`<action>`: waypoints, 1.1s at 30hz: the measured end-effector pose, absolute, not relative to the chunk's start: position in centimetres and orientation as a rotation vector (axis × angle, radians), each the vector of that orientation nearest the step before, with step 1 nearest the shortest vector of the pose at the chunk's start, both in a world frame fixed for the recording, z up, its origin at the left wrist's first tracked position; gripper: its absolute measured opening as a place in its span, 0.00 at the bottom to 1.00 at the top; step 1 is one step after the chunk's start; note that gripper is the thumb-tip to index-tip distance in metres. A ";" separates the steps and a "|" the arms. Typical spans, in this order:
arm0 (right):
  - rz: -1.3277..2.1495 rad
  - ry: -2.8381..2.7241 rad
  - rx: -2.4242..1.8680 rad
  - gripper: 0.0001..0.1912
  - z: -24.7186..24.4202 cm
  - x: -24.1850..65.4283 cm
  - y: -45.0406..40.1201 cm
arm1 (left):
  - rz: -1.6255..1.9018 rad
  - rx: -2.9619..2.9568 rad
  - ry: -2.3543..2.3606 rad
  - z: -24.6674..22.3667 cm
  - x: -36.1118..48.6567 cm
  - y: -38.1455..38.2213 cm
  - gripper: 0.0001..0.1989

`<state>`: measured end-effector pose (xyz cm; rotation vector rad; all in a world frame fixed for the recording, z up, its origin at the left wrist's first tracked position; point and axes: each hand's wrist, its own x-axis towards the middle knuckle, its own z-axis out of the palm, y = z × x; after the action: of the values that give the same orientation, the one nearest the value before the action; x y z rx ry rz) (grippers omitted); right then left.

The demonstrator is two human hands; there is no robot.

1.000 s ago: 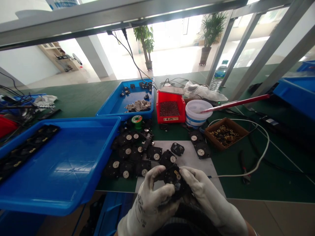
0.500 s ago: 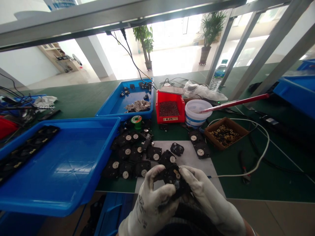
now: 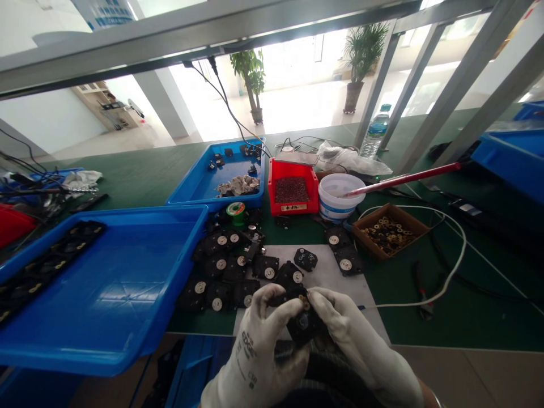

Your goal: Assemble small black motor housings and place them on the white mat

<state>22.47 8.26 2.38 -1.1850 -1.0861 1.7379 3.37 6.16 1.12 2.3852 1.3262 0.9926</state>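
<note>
While a black part [image 3: 302, 333] is held between two gloved hands above the near portion of a white sheet [image 3: 325, 275], a small brass piece [image 3: 306, 305] on its upper face is reached by a fingertip of the left hand [image 3: 266, 343]; whether it is actually pressed cannot be told. The part's left side is clasped by the curled left hand, and its right edge is pinched narrowly by the right hand [image 3: 351, 334], though the grip underneath is hidden. Farther out on the white sheet, a small black block [image 3: 306, 259] is laid flat. Over and beyond the sheet's left edge, black units [image 3: 262, 265] with silver discs are clustered, and two more are set at its far right corner. To the right of the sheet, pliers [image 3: 419, 280] and a cardboard box [image 3: 374, 248] filled with brass rings are placed on the green table [image 3: 467, 323]. Beyond the sheet's far edge, a red bin [image 3: 293, 209] of brown pellets is stood beside a white tub [image 3: 338, 198], in which a red stick [image 3: 408, 178] is leaned. Well to the sheet's left, a black strip [image 3: 51, 263] is contained in a large blue tray [image 3: 127, 266].
</note>
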 end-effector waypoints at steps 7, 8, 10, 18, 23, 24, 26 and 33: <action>1.727 -1.067 -1.196 0.31 3.0 22.3 8.2 | 0.990 2.329 1.306 0.8 3.3 6.0 0.31; 1.730 -1.074 -1.197 0.31 3.1 22.4 8.2 | 0.977 2.335 1.304 0.9 3.3 6.0 0.31; 1.730 -1.085 -1.193 0.31 3.0 22.4 8.2 | 0.971 2.333 1.304 1.0 3.4 6.1 0.28; 1.756 -1.085 -1.163 0.29 2.8 22.4 8.1 | 0.968 2.283 1.311 0.8 3.2 5.8 0.28; 1.794 -1.038 -1.134 0.30 3.7 22.2 8.2 | 1.242 2.262 1.261 0.4 3.3 6.1 0.23; 1.823 -1.005 -1.123 0.29 3.7 22.1 8.2 | 1.283 2.267 1.248 0.4 3.2 6.1 0.21; 1.864 -0.966 -1.105 0.29 3.7 22.0 8.2 | 1.287 2.287 1.239 0.4 3.1 6.1 0.16; 1.890 -0.918 -1.078 0.29 3.1 21.7 8.1 | 1.236 2.338 1.200 0.3 2.2 6.0 0.11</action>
<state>21.73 8.09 3.11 -1.0777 -0.9184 1.8899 2.24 5.99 0.30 2.3383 1.2000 1.2363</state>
